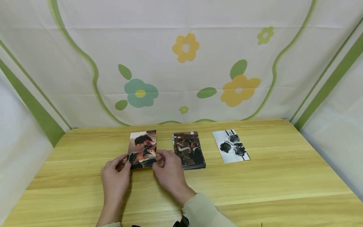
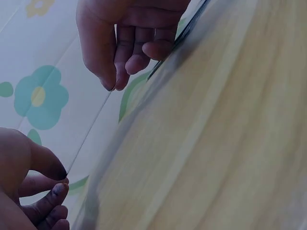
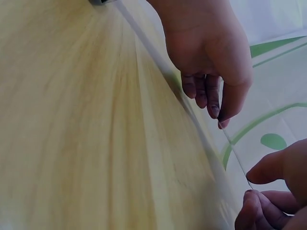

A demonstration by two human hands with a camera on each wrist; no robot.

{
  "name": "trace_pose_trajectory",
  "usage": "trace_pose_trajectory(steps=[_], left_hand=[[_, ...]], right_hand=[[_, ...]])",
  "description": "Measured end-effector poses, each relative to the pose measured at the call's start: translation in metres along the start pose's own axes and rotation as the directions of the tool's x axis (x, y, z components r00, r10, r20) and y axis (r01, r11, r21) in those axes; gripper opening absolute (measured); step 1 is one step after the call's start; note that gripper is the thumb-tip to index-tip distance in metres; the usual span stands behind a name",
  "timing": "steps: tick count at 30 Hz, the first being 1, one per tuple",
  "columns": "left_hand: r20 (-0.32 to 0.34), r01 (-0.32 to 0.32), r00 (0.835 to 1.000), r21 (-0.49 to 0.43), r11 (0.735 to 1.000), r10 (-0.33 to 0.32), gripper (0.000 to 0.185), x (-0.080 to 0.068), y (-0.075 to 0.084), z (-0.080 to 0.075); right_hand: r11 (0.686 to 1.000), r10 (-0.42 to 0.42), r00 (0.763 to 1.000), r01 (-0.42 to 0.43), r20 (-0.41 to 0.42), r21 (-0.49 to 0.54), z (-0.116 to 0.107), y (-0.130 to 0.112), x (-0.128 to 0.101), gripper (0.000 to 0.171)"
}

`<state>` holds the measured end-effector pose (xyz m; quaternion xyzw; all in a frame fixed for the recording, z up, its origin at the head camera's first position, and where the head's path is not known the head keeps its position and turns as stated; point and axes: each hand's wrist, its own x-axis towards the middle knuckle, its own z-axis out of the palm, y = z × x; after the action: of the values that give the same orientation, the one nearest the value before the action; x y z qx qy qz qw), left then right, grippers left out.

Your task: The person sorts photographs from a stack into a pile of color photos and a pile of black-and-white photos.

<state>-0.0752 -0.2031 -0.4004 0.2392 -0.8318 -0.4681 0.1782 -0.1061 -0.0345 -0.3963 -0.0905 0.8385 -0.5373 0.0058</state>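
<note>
We pinch a glossy colour photo print [image 1: 142,149] at its near corners — left hand [image 1: 114,178], right hand [image 1: 170,173] — lifting it edge-up off the pale wooden table [image 1: 255,189], just beside the stacked prints [image 1: 189,150].

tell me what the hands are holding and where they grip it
Both hands hold one colour photo upright on the table: left hand pinches its lower left edge, right hand its lower right edge.
</note>
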Motion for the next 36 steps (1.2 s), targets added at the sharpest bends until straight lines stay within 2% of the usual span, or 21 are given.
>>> trace_pose_trajectory(steps=[4, 8, 12, 18, 28, 32, 36], left_hand=[[0.032, -0.054, 0.998, 0.047, 0.997, 0.053, 0.033, 0.0017, -0.0036, 0.0], [0.061, -0.083, 0.995, 0.098, 0.992, 0.078, 0.034, 0.0021, -0.0068, 0.0023], [0.066, -0.104, 0.993, 0.129, 0.986, 0.096, 0.034, 0.0023, -0.0091, 0.0045], [0.055, -0.122, 0.992, 0.152, 0.981, 0.115, 0.033, 0.003, -0.0096, 0.0066], [0.051, -0.117, 0.993, 0.193, 0.974, 0.109, 0.033, 0.0037, -0.0079, 0.0089], [0.035, -0.118, 0.993, 0.169, 0.978, 0.114, 0.032, 0.004, -0.0091, 0.0089], [0.022, -0.088, 0.996, 0.103, 0.991, 0.087, 0.032, 0.0043, -0.0092, 0.0073]], right_hand=[[0.998, 0.019, 1.0, -0.019, -0.001, -0.055, 0.0029, 0.0008, 0.0015, 0.04], [0.988, 0.021, 1.0, -0.021, -0.001, -0.153, 0.006, 0.003, 0.0026, 0.037], [0.98, 0.015, 1.0, -0.015, 0.002, -0.2, 0.0072, 0.0033, 0.0029, 0.036], [0.977, 0.02, 1.0, -0.02, 0.0, -0.211, 0.0078, 0.0028, 0.0012, 0.04], [0.974, 0.032, 0.999, -0.028, 0.013, -0.226, 0.0082, 0.0008, -0.0007, 0.042], [0.976, 0.019, 0.999, -0.01, 0.044, -0.217, 0.0061, 0.0014, -0.0018, 0.043], [0.992, 0.001, 0.995, 0.011, 0.095, -0.124, 0.0016, 0.0051, -0.0042, 0.04]])
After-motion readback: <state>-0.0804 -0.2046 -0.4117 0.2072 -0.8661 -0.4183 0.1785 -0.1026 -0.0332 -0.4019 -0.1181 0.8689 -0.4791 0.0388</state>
